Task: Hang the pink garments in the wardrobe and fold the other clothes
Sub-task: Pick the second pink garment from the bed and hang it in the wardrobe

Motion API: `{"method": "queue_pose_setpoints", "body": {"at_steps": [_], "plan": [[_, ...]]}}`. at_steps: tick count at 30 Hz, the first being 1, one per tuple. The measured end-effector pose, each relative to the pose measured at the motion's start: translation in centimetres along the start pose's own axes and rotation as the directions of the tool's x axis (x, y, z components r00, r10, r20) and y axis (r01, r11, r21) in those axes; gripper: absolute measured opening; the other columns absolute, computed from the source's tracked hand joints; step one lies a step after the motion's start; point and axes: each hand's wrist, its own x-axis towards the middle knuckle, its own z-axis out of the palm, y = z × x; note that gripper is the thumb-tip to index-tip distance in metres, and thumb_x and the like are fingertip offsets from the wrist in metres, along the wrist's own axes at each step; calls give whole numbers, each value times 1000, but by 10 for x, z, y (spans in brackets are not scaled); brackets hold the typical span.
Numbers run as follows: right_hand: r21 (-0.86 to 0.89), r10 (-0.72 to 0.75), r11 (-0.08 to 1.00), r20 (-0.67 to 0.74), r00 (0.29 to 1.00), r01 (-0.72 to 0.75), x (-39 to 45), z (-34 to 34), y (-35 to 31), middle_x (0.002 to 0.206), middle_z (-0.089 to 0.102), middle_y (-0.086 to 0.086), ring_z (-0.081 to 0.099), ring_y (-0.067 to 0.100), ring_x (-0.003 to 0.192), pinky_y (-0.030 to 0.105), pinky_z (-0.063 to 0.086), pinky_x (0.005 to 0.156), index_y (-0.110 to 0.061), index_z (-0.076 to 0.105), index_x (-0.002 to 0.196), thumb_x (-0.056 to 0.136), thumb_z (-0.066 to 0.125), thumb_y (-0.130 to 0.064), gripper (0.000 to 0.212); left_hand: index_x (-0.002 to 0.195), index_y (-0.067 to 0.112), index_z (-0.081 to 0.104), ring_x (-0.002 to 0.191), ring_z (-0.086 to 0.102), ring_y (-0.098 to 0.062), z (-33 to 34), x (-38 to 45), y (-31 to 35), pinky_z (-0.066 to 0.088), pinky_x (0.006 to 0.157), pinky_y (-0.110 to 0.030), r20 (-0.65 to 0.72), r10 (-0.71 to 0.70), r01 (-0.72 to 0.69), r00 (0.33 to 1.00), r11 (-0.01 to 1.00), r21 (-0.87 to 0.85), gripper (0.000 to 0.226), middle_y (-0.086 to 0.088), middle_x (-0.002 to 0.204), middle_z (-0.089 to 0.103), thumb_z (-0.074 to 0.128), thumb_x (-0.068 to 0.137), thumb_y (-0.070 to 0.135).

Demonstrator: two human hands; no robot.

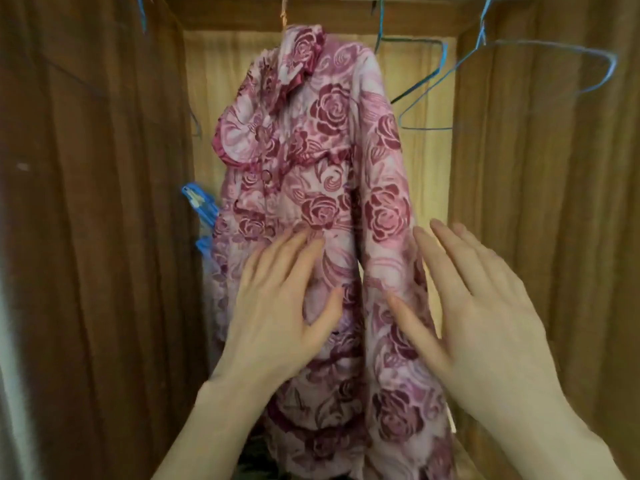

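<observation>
Two hands flat against one pink rose-print garment, hung inside a brown wooden wardrobe. Left hand at about 7 o'clock of the frame, fingers straight and slightly spread, pressed on the front panel just below the button row; nothing clamped. Right hand at about 4 o'clock, fingers also straight and apart, thumb touching the garment's right sleeve, other fingertips reaching past the sleeve's edge toward the pale back panel of the wardrobe. Garment suspended from the top centre, at 12 o'clock, collar ruffled and turned toward the left, hem dropping out of sight at 6 o'clock between the two forearms. Hanger under the collar hidden by cloth; only a pale hook visible above it. At 1 to 2 o'clock, two bare blue wire hangers, tilted, apart from the garment. At 9 o'clock of the garment, just beside its left edge, blue plastic clips, partly covered by fabric.
</observation>
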Motion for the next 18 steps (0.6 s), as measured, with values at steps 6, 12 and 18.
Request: {"method": "queue_pose_setpoints", "body": {"at_steps": [6,12,18], "plan": [[-121,151,982,77,985,-142,-78,-33,-30,156,48,8,40,28,150,52,36,119,-12,50,151,102,51,-57,67,151,10,52,151,39,-25,1,-71,22,33,121,-53,-20,10,-14,1000,970,-242,62,-7,157,49,50,100,44],[-305,347,903,102,932,-303,-148,-79,-53,159,46,4,35,24,153,53,35,120,-13,47,152,103,49,-59,68,152,8,50,153,36,-25,9,-115,59,32,121,-55,32,99,-71,995,871,-486,61,-6,160,46,53,99,39],[-501,508,763,76,858,-408,-204,-122,-65,161,44,5,30,23,155,51,30,124,-14,46,154,104,46,-60,68,151,6,51,153,35,-29,21,-145,101,32,122,-56,56,231,-139,971,745,-652,60,-9,160,45,54,99,37]]}}
